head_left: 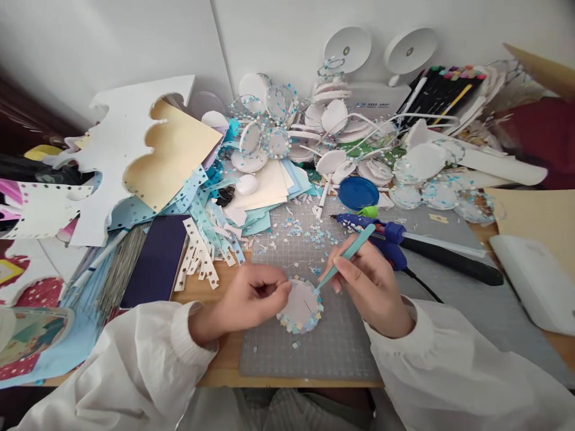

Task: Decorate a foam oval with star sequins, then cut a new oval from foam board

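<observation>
A white disc (300, 305) rimmed with small blue, white and cream flower-shaped pieces lies over the grey cutting mat (269, 359). My left hand (254, 297) pinches the disc's upper left edge between thumb and fingers. In my right hand (366, 281) are teal tweezers (350, 254), their tips touching the disc's upper right rim. Loose flower pieces (309, 233) are scattered on the mat beyond the disc. A thin dark line shows on the disc's face.
Behind my right hand lie a blue glue gun (390, 233) and a black-handled tool (453, 260). Punched paper strips (200, 254) and a dark blue box (155, 260) are on the left. Decorated discs (276, 140), a blue lid (358, 193) and markers (442, 96) crowd the back.
</observation>
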A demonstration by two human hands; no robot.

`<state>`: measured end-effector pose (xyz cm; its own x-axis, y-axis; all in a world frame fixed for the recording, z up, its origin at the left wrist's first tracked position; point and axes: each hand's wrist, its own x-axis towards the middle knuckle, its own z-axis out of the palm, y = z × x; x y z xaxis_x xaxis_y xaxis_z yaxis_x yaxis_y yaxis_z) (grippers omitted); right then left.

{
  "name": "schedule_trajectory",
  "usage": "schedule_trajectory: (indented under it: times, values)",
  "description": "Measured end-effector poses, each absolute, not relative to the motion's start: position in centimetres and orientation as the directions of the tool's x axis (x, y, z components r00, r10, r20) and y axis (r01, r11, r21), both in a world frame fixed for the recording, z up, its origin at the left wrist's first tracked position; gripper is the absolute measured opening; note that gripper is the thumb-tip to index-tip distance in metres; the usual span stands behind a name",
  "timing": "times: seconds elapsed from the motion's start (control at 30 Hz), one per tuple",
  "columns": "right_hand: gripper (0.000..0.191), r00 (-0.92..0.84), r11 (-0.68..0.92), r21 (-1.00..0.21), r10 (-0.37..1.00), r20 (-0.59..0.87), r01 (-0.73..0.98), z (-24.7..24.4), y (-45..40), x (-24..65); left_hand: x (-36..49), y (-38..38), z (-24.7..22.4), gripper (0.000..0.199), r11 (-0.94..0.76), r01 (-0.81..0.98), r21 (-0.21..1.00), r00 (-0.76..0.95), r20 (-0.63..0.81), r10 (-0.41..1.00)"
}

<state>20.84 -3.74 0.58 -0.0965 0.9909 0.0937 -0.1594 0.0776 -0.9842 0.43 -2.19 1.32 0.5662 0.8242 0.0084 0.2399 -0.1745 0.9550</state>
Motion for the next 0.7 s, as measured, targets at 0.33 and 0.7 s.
schedule_trajectory:
  times: [0.33, 0.7]
  values:
    - [0.019, -0.17, 0.039, -0.976, 0.982, 0.076, -0.214, 1.02, -4.15, 20.32, 0.27, -1.94, 1.25, 0.04, -0.069, 0.169, 0.983, 0.553, -0.037, 0.833]
    - [0.015, -0.166, 0.046, -0.98, 0.983, 0.079, -0.193, 0.79, -4.63, 20.15, 0.49, -2.02, 1.23, 0.038, -0.099, 0.133, 0.986, 0.561, 0.007, 0.828]
